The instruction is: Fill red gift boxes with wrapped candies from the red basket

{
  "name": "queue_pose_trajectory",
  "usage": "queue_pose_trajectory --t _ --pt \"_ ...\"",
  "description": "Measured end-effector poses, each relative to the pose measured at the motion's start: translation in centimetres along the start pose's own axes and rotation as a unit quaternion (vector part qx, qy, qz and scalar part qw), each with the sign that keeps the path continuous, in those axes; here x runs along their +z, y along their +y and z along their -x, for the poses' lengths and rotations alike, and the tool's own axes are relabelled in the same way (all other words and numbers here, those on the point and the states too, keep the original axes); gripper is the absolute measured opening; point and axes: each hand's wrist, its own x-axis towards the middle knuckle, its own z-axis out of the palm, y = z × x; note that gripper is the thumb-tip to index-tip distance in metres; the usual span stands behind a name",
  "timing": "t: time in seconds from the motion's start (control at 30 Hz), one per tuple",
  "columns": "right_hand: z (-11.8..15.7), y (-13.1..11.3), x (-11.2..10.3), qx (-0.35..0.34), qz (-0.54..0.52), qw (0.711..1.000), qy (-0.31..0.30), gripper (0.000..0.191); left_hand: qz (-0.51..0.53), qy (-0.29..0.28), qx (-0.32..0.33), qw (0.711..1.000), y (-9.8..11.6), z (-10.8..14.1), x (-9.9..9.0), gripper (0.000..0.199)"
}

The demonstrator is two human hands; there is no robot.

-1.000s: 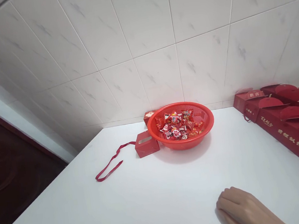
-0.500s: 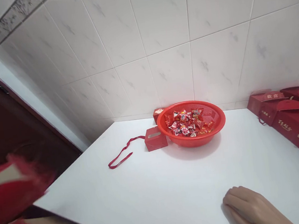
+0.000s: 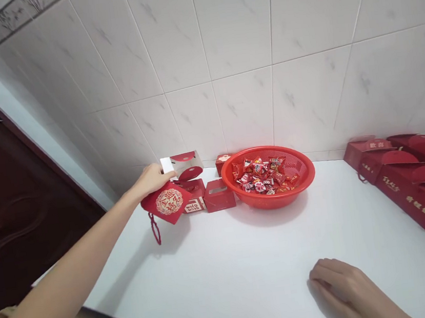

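My left hand [image 3: 153, 179] reaches over the far left of the table and is closed on a red cardboard candy box [image 3: 168, 201] with a gold round design and a dark red cord loop. Behind its fingers stands another opened piece of box [image 3: 188, 165] with red flaps and a pale inside; whether it is gripped too, I cannot tell. A red box with gold lettering [image 3: 195, 206] sits under these, beside a small red box with a window [image 3: 219, 195]. My right hand [image 3: 340, 285] rests on the near right of the table, fingers curled, with nothing visible in it.
A red plastic basket [image 3: 270, 201] of wrapped candies [image 3: 259, 176] stands at the back middle, with a small red box [image 3: 222, 162] behind it. Several red boxes [image 3: 413, 188] line the right side. A tiled wall [image 3: 244, 103] backs the white table [image 3: 226, 271].
My left hand has come in from the left edge, bringing red boxes onto the far left of the table. The red ribbon there is now out of sight. My right hand has hardly moved.
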Motion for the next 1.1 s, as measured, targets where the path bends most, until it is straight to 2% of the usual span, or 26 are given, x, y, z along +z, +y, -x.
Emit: queue_pose_trajectory --t 0.07,0.13,0.23,0.33,0.5,0.7,0.77,1.0,1.1 --pt "-0.1 -0.3 -0.2 0.011 -0.01 1.0 0.005 0.035 -0.072 -0.023 -0.024 0.997 0.5 -0.6 0.7 0.045" --pt "-0.1 -0.6 -0.5 0.024 -0.019 0.999 0.011 0.036 -0.086 -0.03 -0.02 0.996 1.0 -0.7 0.9 0.043" --pt "-0.3 -1.3 -1.0 0.04 -0.025 0.999 0.017 0.036 -0.011 -0.038 0.002 0.999 1.5 -0.8 0.8 0.036" --pt "-0.4 -1.6 -1.2 0.051 -0.022 0.998 0.01 0.036 0.073 -0.03 0.026 0.997 1.5 -0.7 0.9 0.044" --pt "-0.4 -1.5 -1.2 0.073 -0.021 0.997 -0.001 0.036 0.124 0.003 0.029 0.992 0.9 -0.6 1.6 0.047" --pt "-0.5 -1.4 -1.2 0.101 -0.048 0.994 -0.002 0.037 0.205 0.111 0.037 0.972 1.6 -0.2 1.0 0.026" --pt "-0.6 -1.5 -1.1 0.105 -0.068 0.992 0.006 0.037 0.221 0.119 0.043 0.967 2.2 0.1 0.4 0.024" --pt "-0.9 -1.1 -1.1 0.14 -0.13 0.981 0.024 0.033 0.313 -0.016 0.101 0.944 5.3 3.2 -0.5 0.032" --pt "-1.8 -0.9 -1.9 0.099 -0.125 0.985 0.071 0.026 0.345 -0.08 0.136 0.925 7.4 5.2 -0.7 0.03"
